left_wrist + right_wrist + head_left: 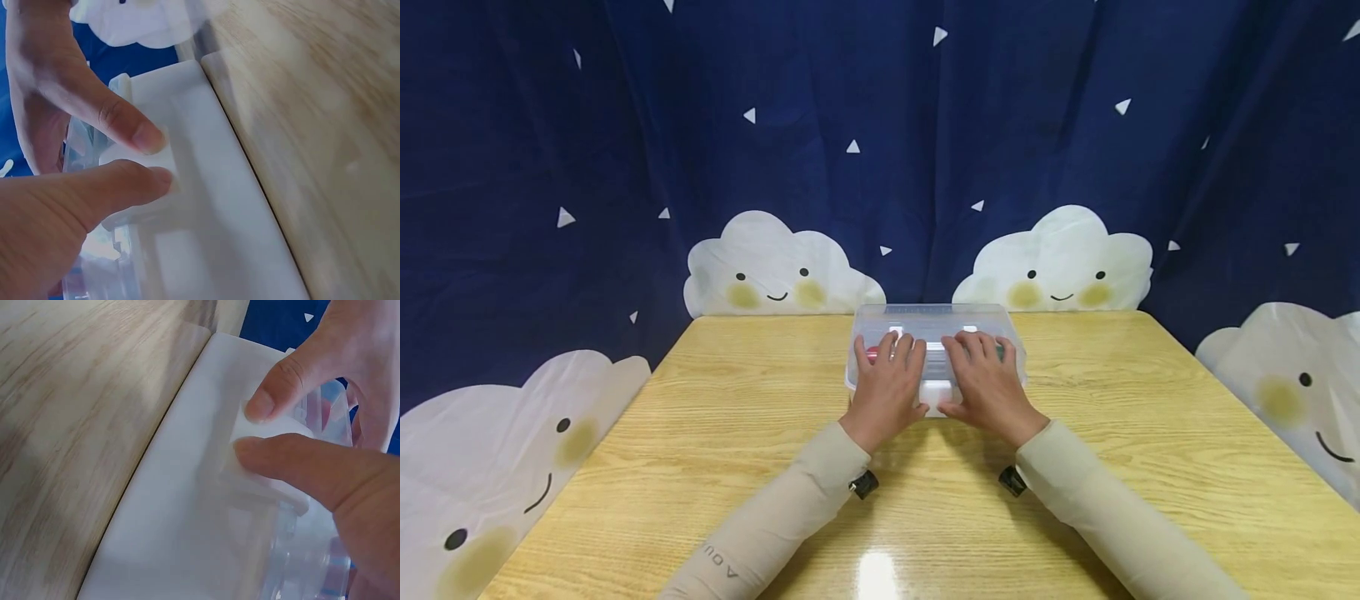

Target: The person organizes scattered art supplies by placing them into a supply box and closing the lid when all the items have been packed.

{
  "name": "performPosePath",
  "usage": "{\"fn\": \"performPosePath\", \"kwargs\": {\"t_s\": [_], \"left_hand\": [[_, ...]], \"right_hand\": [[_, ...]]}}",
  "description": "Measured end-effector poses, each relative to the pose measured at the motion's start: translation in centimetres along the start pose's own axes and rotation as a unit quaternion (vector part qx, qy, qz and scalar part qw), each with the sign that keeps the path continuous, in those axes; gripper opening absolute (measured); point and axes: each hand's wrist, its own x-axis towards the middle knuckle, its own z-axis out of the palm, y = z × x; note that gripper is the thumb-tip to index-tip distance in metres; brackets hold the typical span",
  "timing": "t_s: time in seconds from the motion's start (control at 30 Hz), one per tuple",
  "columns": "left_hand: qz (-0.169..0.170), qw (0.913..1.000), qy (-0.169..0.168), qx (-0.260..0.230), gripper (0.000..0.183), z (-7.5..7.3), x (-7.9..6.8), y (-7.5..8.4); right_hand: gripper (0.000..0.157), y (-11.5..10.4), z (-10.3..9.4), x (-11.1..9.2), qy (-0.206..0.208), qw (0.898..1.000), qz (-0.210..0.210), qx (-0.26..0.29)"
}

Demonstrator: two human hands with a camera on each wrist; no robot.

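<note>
A plastic storage box [936, 318] with a clear lid and a white base sits near the far side of the table. Something red [872, 353] and something dark green [1000, 352] show through the lid. My left hand [889, 387] lies over the lid's left half, its fingers spread on top. On the right half, my right hand [988, 383] rests the same way. Both thumbs come together at the front, their tips pressing the white latch [265, 429]. In the left wrist view the latch lies against the white front wall [206, 187].
The box stands on a wood-grain table [760, 417]. Behind it hangs a dark blue curtain [820, 83] with white triangles and smiling clouds. A small black device [863, 484] sits under the left wrist, another [1012, 481] under the right.
</note>
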Motion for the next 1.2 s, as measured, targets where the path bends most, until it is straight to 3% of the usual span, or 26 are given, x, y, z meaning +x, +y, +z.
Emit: {"fn": "performPosePath", "kwargs": {"t_s": [0.7, 1.2], "left_hand": [[-0.019, 0.9994, 0.014, 0.025, 0.096, 0.34, 0.45, 0.59], [-0.033, 0.9993, -0.009, 0.014, 0.096, 0.26, 0.39, 0.67]], "right_hand": [[0.097, -0.05, 0.7, 0.01, 0.043, 0.999, -0.006, -0.022], [0.097, -0.1, 0.9, -0.13, 0.032, 0.999, 0.001, -0.013]]}}
